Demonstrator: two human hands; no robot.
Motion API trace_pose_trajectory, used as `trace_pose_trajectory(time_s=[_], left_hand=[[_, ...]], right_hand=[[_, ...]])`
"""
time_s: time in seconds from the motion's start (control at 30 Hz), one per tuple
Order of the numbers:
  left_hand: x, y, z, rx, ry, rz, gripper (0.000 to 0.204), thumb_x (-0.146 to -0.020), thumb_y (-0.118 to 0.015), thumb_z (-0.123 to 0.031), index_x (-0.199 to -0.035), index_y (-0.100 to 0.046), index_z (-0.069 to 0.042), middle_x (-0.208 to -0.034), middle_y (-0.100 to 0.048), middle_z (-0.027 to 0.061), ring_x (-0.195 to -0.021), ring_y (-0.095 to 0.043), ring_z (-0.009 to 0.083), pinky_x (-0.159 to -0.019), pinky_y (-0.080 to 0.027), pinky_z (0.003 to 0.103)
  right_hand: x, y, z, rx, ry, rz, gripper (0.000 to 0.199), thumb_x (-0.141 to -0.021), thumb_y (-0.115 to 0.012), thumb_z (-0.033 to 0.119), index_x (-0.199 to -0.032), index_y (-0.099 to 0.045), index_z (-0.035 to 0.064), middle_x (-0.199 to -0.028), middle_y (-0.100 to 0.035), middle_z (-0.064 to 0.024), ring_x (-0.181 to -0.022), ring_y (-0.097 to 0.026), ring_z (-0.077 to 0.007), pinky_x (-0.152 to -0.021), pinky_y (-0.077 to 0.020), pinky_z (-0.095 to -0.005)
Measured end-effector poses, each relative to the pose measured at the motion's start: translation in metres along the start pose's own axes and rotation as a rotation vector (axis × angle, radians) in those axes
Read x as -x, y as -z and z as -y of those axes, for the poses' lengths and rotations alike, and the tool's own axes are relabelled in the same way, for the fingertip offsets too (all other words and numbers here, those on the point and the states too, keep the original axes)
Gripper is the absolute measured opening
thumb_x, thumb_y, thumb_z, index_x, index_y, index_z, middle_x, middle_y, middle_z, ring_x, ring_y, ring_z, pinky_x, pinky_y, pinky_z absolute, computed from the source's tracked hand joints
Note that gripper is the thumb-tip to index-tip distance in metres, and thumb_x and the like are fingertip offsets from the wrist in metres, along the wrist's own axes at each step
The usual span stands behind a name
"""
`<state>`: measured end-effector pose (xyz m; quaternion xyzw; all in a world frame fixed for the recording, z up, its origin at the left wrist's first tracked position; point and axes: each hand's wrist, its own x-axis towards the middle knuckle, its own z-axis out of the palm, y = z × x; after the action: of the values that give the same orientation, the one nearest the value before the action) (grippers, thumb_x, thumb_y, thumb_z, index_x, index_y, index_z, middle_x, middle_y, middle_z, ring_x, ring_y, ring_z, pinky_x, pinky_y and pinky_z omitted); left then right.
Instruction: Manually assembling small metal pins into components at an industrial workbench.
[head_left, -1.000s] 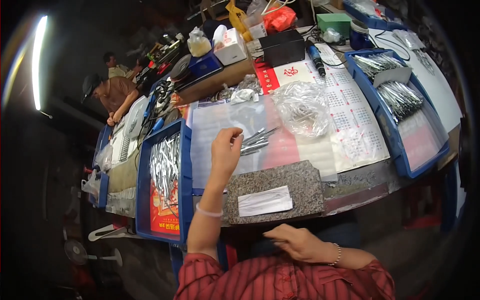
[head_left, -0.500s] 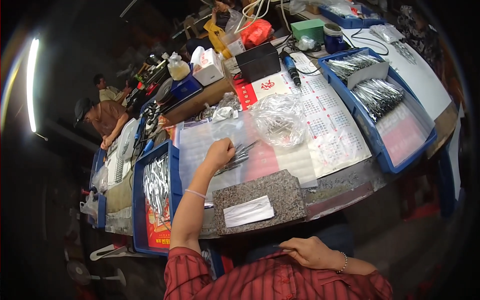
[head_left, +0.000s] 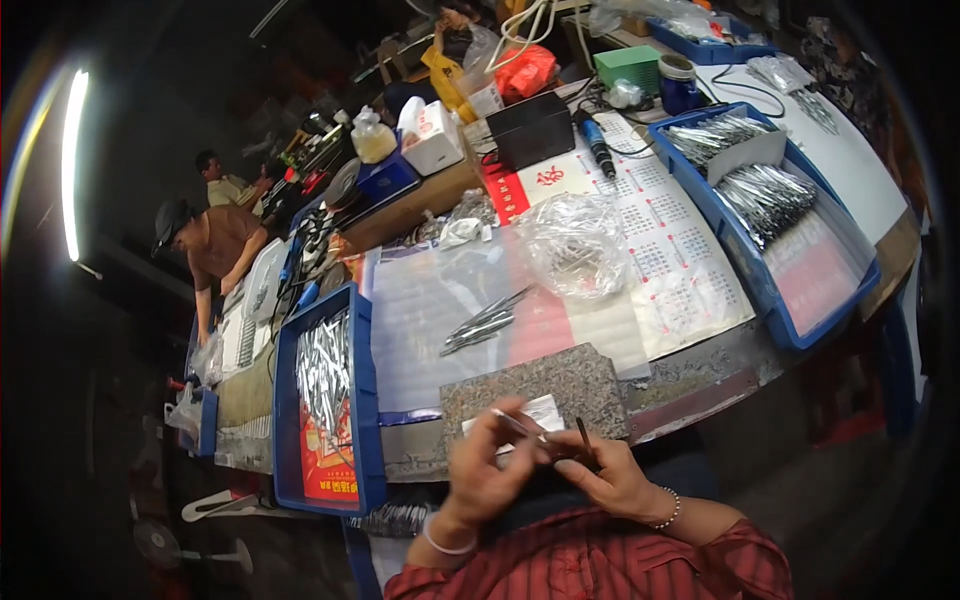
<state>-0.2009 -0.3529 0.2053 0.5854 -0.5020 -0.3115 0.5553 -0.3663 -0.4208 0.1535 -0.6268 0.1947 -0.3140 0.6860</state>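
Observation:
My left hand pinches a thin silvery metal rod close to my chest. My right hand meets it from the right and holds a small dark pin upright between its fingers. Both hands hover over the near edge of a speckled stone slab with a white paper slip on it. A small bundle of metal rods lies farther out on a clear plastic sheet.
A blue tray of metal rods sits at my left, a larger blue tray of rods at the right. A crumpled clear bag lies on a calendar sheet. Boxes, bottles and cables crowd the far edge. Two people work at the far left.
My left hand has drawn back from the rod bundle on the plastic sheet to my chest with one rod. My right hand has risen from my lap to meet it.

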Motion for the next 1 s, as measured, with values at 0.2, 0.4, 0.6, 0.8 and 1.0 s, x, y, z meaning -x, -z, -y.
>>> trace_pose_trajectory(time_s=[0.2,0.4,0.6,0.8,1.0], left_hand=[[0.032,-0.014,0.018,0.018,-0.049,0.028,0.038,-0.087,-0.055,0.014,-0.122,-0.048,0.003,-0.101,-0.062,0.0118,-0.081,-0.065,0.0146,-0.075,-0.054,0.026],[0.039,0.0,0.005,0.236,-0.045,0.136,0.02,-0.089,-0.06,0.006,-0.109,-0.062,0.003,-0.098,-0.069,0.0142,-0.087,-0.068,0.0194,-0.077,-0.053,0.028],[0.061,0.015,0.014,0.439,-0.111,-0.054,0.011,-0.091,-0.061,0.001,-0.099,-0.062,0.007,-0.096,-0.064,0.02,-0.081,-0.067,0.0228,-0.073,-0.057,0.032],[0.074,0.021,0.019,0.453,-0.041,-0.137,0.009,-0.091,-0.058,0.004,-0.1,-0.059,0.007,-0.095,-0.061,0.018,-0.082,-0.064,0.0198,-0.071,-0.059,0.031],[0.092,0.028,0.014,0.405,0.034,-0.244,0.007,-0.091,-0.058,0.004,-0.098,-0.061,0.006,-0.095,-0.063,0.0163,-0.083,-0.064,0.0171,-0.071,-0.058,0.03]], right_hand=[[0.013,0.002,-0.009,-0.022,-0.039,0.176,0.02,-0.099,-0.054,0.011,-0.114,-0.063,0.0018,-0.08,-0.068,-0.0024,-0.072,-0.061,-0.0059,-0.063,-0.0493,-0.0231],[0.022,0.012,-0.006,-0.04,-0.229,0.489,0.029,-0.1,-0.054,0.02,-0.122,-0.062,0.0036,-0.073,-0.066,-0.0028,-0.065,-0.061,-0.0077,-0.058,-0.0479,-0.0248],[-0.009,0.052,0.017,0.244,-0.127,0.079,0.017,-0.087,-0.069,0.011,-0.1,-0.069,0.0003,-0.082,-0.07,-0.0068,-0.073,-0.065,-0.01,-0.068,-0.0524,-0.0257],[-0.152,0.099,0.01,0.947,0.281,-0.134,0.013,-0.086,-0.062,0.011,-0.093,-0.064,0.0009,-0.086,-0.067,-0.0166,-0.079,-0.066,-0.0318,-0.068,-0.0504,-0.0418],[-0.227,0.11,-0.045,1.54,0.233,0.037,0.013,-0.079,-0.059,0.006,-0.092,-0.062,0.0034,-0.094,-0.062,-0.0176,-0.085,-0.065,-0.0356,-0.074,-0.0529,-0.0436]])
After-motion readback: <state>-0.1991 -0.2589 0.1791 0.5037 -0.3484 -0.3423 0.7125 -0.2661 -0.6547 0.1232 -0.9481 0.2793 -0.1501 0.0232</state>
